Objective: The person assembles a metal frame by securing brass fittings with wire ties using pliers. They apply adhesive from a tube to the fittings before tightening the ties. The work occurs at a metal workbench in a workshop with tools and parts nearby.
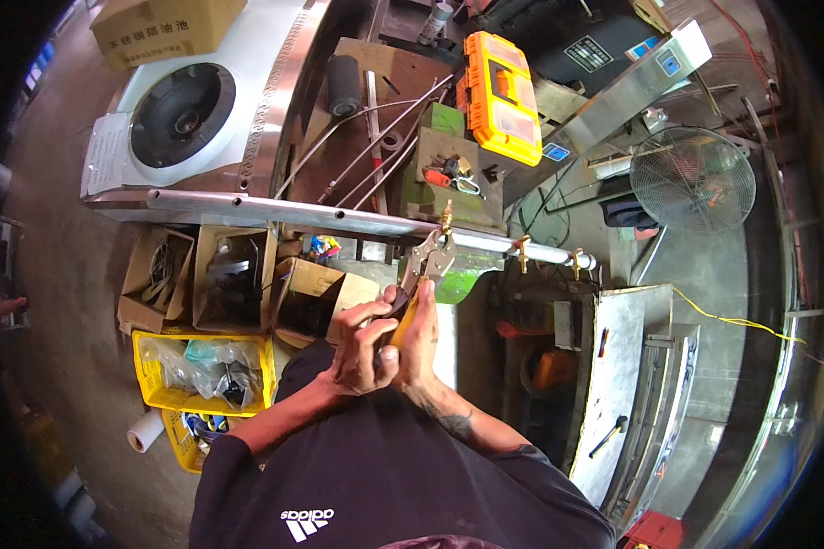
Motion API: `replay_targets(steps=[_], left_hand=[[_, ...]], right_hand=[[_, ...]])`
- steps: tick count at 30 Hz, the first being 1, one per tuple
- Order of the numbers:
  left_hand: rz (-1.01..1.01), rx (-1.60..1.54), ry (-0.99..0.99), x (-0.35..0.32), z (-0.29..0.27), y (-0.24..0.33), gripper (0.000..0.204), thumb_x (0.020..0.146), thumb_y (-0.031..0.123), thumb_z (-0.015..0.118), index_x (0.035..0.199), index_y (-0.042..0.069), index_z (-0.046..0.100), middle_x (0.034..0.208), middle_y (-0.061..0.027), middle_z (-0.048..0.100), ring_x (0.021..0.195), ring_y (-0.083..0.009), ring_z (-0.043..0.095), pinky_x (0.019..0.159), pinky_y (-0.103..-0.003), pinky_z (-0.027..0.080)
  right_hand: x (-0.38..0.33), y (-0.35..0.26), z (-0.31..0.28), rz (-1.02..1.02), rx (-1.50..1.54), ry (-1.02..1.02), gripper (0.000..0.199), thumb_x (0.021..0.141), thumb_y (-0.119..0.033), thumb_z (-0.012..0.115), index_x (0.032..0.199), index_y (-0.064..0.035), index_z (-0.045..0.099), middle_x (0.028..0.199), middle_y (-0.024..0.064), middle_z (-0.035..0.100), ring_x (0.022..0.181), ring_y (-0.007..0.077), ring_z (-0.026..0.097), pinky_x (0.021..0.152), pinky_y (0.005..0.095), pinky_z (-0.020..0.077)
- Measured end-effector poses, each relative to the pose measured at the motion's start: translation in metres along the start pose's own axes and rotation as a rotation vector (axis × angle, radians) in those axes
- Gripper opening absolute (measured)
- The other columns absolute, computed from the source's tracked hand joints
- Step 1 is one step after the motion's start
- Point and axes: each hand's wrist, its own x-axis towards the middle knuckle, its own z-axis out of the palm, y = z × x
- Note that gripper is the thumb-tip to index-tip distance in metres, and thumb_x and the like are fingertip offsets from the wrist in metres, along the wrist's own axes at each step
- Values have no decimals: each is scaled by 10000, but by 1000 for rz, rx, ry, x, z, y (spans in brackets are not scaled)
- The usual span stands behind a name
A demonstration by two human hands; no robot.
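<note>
In front of my chest, both hands are closed around locking pliers [428, 260]. The curled fingers of my left hand [362, 348] wrap a dark handle, while my right hand [417, 340] presses in from the other side with its fingers pointing up. A yellow handle [403, 326] shows between the palms. The metal jaws point away from me and meet the base of a brass fitting [447, 216] on a silver pipe [485, 242]. Farther right along that pipe sit two brass valves [523, 253]. My fingers hide part of the handles.
Beyond the pipe are a yellow-orange toolbox [502, 99], loose metal rods [384, 146] and a small padlock with keys [465, 170]. Open cardboard boxes [233, 279] and yellow crates [201, 403] stand at left. A fan [693, 181] is at right, above a white-topped cabinet [618, 366].
</note>
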Motion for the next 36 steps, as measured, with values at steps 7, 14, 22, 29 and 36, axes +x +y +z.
replay_targets(steps=[7, 14, 22, 29, 36], left_hand=[[-500, -111, 240, 10, -28, -14, 293, 1121, 223, 442, 1290, -9, 498, 1283, -201, 561, 1209, -298, 574, 1071, -461, 441], [-659, -395, 568, 61, 6, -6, 369, 1147, 328, 429, 1099, -9, 570, 1085, -156, 661, 1092, -271, 680, 1024, -411, 510], [-899, -461, 756, 79, 8, -13, 567, 1133, 510, 359, 909, 29, 562, 775, -134, 636, 889, -316, 741, 917, -394, 548], [-933, -560, 928, 112, -7, -46, 491, 1110, 490, 474, 872, 61, 481, 677, -109, 531, 665, -309, 695, 732, -439, 592], [-871, -582, 923, 151, -16, -72, 434, 1072, 423, 599, 828, 78, 498, 674, -81, 541, 625, -290, 634, 674, -488, 593]], right_hand=[[11, 25, 71, -71, 229, 52, 459, 1111, -558, 419, 1153, -109, 502, 1008, 81, 622, 927, 198, 626, 892, 369, 549], [23, 17, 56, 22, 198, -73, 531, 1119, -553, 398, 1358, -88, 493, 1225, 67, 627, 1097, 162, 611, 984, 356, 509], [13, -13, 54, 187, 26, -96, 569, 1122, -538, 404, 1523, -142, 326, 1381, 80, 515, 1261, 188, 506, 1108, 371, 424], [28, -20, 64, 237, -124, -262, 685, 1096, -623, 384, 1532, -96, 357, 1410, 82, 532, 1259, 168, 511, 1060, 357, 436], [50, -84, 30, 133, -851, -713, 454, 1110, -447, 498, 1197, -34, 665, 966, 135, 718, 856, 233, 681, 756, 361, 553]])
